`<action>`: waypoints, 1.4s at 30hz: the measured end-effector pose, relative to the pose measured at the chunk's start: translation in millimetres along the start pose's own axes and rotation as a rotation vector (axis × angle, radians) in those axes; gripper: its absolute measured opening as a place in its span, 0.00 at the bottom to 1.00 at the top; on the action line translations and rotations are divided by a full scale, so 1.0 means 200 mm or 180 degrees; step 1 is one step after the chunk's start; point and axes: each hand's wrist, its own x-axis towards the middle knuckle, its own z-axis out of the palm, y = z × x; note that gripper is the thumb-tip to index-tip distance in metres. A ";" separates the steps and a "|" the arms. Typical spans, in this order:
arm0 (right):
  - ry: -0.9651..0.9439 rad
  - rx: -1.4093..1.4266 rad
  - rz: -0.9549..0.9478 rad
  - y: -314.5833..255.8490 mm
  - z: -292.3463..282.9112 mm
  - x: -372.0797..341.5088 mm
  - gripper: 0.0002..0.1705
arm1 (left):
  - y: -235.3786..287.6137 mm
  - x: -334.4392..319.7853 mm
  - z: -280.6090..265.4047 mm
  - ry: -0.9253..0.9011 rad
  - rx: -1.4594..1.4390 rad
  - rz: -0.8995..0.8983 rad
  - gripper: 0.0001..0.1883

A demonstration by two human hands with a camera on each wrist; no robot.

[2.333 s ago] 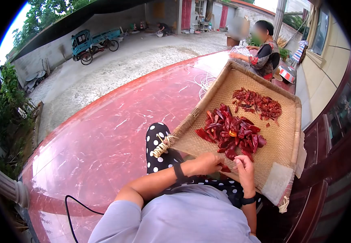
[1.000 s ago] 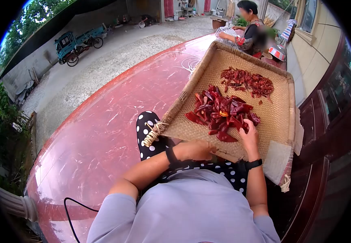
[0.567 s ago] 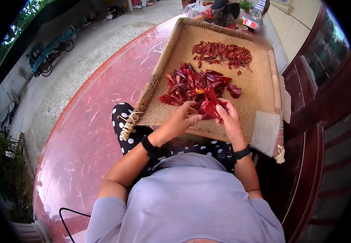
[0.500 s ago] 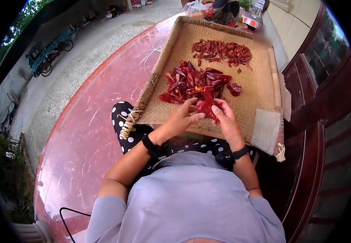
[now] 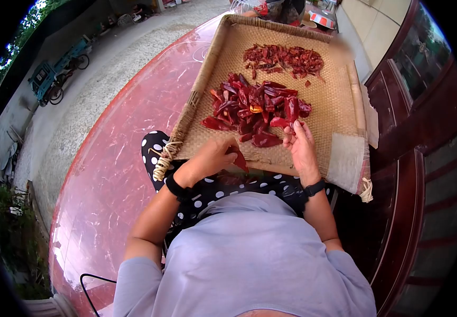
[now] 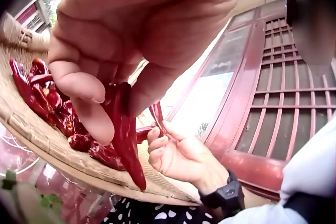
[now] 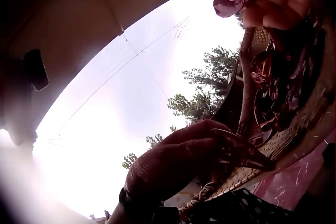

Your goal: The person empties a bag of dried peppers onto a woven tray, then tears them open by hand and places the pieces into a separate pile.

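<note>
My left hand (image 5: 212,158) is just off the near edge of the woven tray (image 5: 199,94) in the head view, pinching a dried red chili (image 5: 240,159) that hangs point down. In the left wrist view, thumb and fingers close on the wide end of this chili (image 6: 126,142). My right hand (image 5: 303,150) is over the tray's near right part, pinching another dried chili (image 5: 291,108) between thumb and fingertips. Behind it lies a heap of whole dried chilies (image 5: 239,103). Farther back is a heap of smaller red chili pieces (image 5: 286,57).
The tray has a raised bound rim and a pale patch (image 5: 344,158) at its near right corner. Polka-dot trousers (image 5: 157,142) show under it. A dark red door (image 5: 397,121) stands at the right. Another person (image 5: 278,11) is partly visible beyond the tray.
Half a second ago both hands were together at one chili by the heap. They have parted: the left drew back leftward with a chili, the right moved slightly right. The head view tilted downward.
</note>
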 end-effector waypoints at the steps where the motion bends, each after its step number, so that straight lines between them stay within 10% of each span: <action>1: -0.0051 0.0099 0.0006 0.00 -0.01 0.00 0.10 | -0.01 -0.02 0.01 -0.0022 0.0445 0.0180 0.09; 6: -0.0520 0.0494 0.0157 -0.02 -0.01 -0.04 0.10 | -0.02 -0.07 0.07 -0.0245 0.0734 0.0133 0.11; 17: -0.1496 0.0741 0.1029 -0.04 0.08 -0.16 0.13 | 0.09 0.07 0.22 0.1354 -0.0525 0.0525 0.28; 21: -0.1548 0.0732 0.1321 -0.01 0.09 -0.18 0.13 | 0.04 0.07 0.17 0.0897 0.0323 0.1142 0.24; 28: -0.1875 0.0570 0.1298 0.00 0.05 -0.17 0.13 | 0.09 -0.06 0.05 0.0044 0.0582 0.0076 0.16; 31: -0.1814 0.0165 0.1245 -0.02 0.04 -0.17 0.13 | -0.01 -0.11 0.03 -0.0347 0.1393 0.0114 0.18; 36: -0.1879 -0.3020 0.0801 -0.07 0.12 -0.24 0.13 | -0.11 -0.12 0.10 -0.0837 0.1121 -0.0434 0.19; 42: -0.1992 -0.3814 0.0144 -0.06 0.18 -0.27 0.15 | -0.11 -0.13 0.09 -0.0790 0.1488 -0.0264 0.19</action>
